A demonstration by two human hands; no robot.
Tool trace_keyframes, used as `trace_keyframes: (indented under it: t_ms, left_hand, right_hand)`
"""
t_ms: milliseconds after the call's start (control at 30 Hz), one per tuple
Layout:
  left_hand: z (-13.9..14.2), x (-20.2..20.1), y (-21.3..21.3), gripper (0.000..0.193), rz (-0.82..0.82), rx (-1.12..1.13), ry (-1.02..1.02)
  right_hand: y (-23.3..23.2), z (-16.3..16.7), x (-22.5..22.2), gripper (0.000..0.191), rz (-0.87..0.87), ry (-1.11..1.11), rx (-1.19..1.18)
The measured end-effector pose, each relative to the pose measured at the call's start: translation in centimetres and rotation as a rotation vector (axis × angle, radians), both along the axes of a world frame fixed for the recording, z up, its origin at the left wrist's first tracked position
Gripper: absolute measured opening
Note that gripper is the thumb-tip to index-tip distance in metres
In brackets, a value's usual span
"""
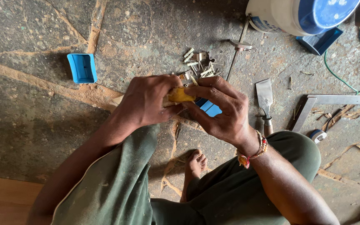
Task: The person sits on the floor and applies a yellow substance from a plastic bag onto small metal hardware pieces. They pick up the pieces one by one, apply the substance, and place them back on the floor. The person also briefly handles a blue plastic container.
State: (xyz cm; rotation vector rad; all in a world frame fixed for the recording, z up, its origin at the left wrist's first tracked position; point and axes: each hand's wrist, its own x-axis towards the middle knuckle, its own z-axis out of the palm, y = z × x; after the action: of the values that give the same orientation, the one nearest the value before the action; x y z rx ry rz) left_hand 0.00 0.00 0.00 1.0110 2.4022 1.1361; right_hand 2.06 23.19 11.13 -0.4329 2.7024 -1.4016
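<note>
Yellow piece (180,96) pinched between both hands, held over the stone floor (30,125) just above the knees. Left hand (146,102) curled shut around its left end, thumb and fingers pressed tight on it. Right hand (219,110) clamped on the other end, fingers bent over the top, beaded wristband (253,152) at the wrist. Green trousers (117,183) spread wide below, bare foot (194,164) tucked between the legs. Directly beneath the hands, partly hidden, a small blue box (210,108). Just beyond the knuckles, a scatter of metal hardware (198,64), small pale bits lying loose on the stone. Off to the right, a scraper (265,100) with a flat blade, then a steel square (330,102), a small tape measure (317,135) near its corner. Off to the left, well apart, a blue tray (82,68) lying open. Farthest out, top right, a white bucket (280,14) with blue lid, another blue tray (321,41) touching it, green wire (342,77) looping past.
</note>
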Motion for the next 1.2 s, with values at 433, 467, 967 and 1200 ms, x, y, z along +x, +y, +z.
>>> trace_keyframes:
  t_ms: [433,467,967,1200]
  left_hand:
    - [3.3,-0.5,1.1,0.047,0.204,0.579,-0.539]
    - [3.5,-0.4,0.9,0.045,0.183,0.619,-0.624]
    - [4.8,-1.0,1.1,0.046,0.115,0.761,-0.965]
    - [5.0,-0.7,1.7,0.046,0.082,0.831,-0.988]
  right_hand:
    - [0.3,2.8,0.6,0.043,-0.216,-0.265,-0.523]
    - [0.3,2.9,0.6,0.041,-0.229,-0.294,-0.542]
    - [-1.2,3.3,0.2,0.015,-0.264,0.030,-0.085]
    - [-2.2,2.4,-0.1,0.015,-0.212,0.136,-0.052]
